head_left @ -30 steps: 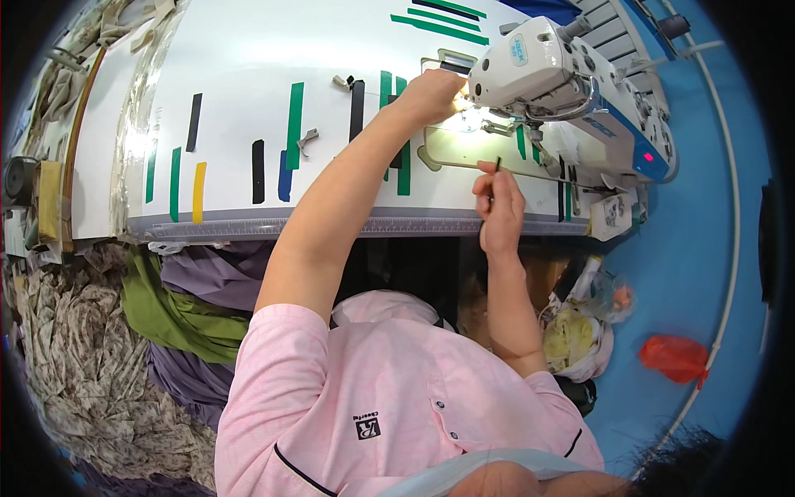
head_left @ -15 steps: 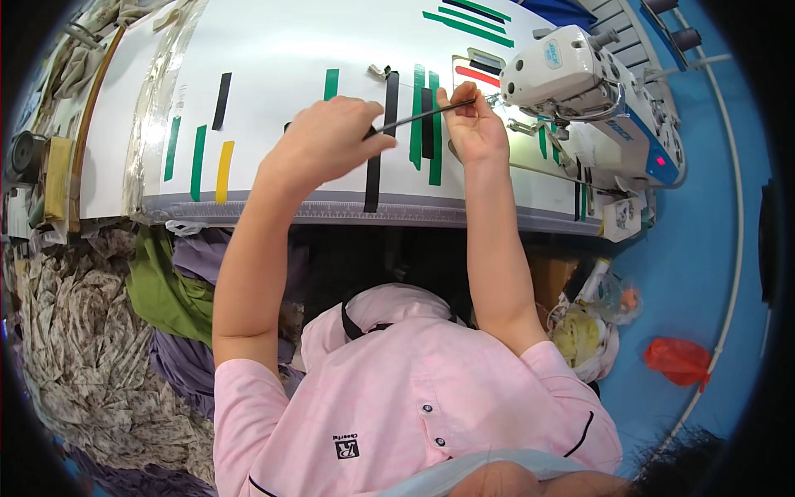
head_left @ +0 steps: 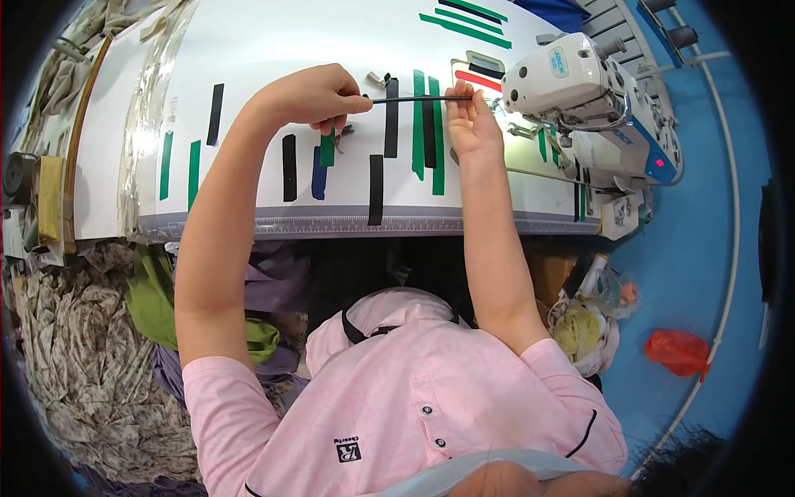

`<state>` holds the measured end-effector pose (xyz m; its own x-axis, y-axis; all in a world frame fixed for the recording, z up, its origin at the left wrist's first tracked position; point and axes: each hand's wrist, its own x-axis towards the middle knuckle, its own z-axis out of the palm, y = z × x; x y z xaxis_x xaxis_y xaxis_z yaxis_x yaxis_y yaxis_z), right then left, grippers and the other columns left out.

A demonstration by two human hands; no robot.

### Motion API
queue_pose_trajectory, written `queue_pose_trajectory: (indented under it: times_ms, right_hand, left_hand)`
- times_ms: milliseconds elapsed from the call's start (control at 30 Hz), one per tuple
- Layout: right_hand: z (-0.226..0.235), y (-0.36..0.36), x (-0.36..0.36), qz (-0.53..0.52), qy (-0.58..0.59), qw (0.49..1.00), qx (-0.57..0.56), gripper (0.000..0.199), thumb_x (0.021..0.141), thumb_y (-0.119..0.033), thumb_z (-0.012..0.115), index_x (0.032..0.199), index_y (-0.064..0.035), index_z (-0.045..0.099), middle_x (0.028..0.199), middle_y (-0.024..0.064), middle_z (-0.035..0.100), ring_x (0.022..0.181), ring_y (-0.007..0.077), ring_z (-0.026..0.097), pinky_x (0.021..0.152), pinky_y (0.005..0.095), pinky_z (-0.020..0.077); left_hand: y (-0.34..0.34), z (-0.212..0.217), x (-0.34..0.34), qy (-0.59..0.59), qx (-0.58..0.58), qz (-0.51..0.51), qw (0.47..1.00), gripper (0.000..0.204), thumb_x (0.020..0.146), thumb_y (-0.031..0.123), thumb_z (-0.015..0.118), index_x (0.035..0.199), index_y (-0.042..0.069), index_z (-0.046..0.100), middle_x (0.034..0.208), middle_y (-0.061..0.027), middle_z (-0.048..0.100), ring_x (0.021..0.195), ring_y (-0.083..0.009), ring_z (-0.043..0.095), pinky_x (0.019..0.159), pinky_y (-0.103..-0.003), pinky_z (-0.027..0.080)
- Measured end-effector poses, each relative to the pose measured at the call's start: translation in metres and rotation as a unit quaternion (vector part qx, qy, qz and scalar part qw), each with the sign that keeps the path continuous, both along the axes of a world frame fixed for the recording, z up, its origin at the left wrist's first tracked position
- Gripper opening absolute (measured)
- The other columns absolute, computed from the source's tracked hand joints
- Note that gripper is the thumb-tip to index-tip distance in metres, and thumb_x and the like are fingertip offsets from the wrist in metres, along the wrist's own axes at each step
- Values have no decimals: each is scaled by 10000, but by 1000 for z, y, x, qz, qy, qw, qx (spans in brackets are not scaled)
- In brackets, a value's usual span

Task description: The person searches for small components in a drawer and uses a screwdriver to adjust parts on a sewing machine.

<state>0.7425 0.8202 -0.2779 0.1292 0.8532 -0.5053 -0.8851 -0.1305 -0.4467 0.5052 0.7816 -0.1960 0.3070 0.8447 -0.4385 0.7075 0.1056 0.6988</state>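
- Both hands are closer together than half a second ago, and the thin black strip (head_left: 418,99) now runs level between them.
- Left hand (head_left: 319,93) is clenched on the strip's left end; right hand (head_left: 469,123) pinches its right end, at nine o'clock from the white sewing machine (head_left: 588,103).
- Strip hangs just above the white table (head_left: 273,50), over green and black tape marks (head_left: 424,132).
- Even tension should prevent twisting.

White sewing table (head_left: 248,50), with green, black and blue tape strips (head_left: 418,124); white sewing machine (head_left: 588,108) at far right.
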Motion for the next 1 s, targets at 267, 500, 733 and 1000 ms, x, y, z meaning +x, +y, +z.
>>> queue_pose_trajectory:
  times_ms: [267,500,733,1000]
  right_hand:
    - [0,2,-3,-20,4,1000,-10,223,1004,-160,429,994,47,510,933,143,593,914,243,637,872,407,548]
    - [3,0,-5,-16,-15,1000,-3,235,1006,-166,425,1000,53,512,957,150,596,938,248,634,882,412,544]
    - [7,-3,-9,-19,-44,999,-11,236,1006,-179,419,1000,36,518,1055,167,598,1007,275,623,973,447,499]
    - [-1,0,-4,-11,-20,1000,1,224,1004,-168,429,1016,35,520,991,145,604,945,251,634,883,419,541]
  left_hand:
    - [16,-5,-6,12,-3,-34,999,280,919,224,562,787,-3,659,560,-35,571,440,-90,505,435,-221,376]
    - [12,-14,-2,86,101,-65,989,244,904,191,589,772,-7,638,603,-48,575,500,-127,512,492,-247,404]
    - [-3,-53,-7,296,618,-130,716,240,857,166,617,1038,15,578,813,-64,577,770,-193,622,655,-322,502]
    - [10,-14,-5,91,114,-66,987,342,911,343,562,917,11,644,691,-116,593,679,-258,625,606,-410,486]
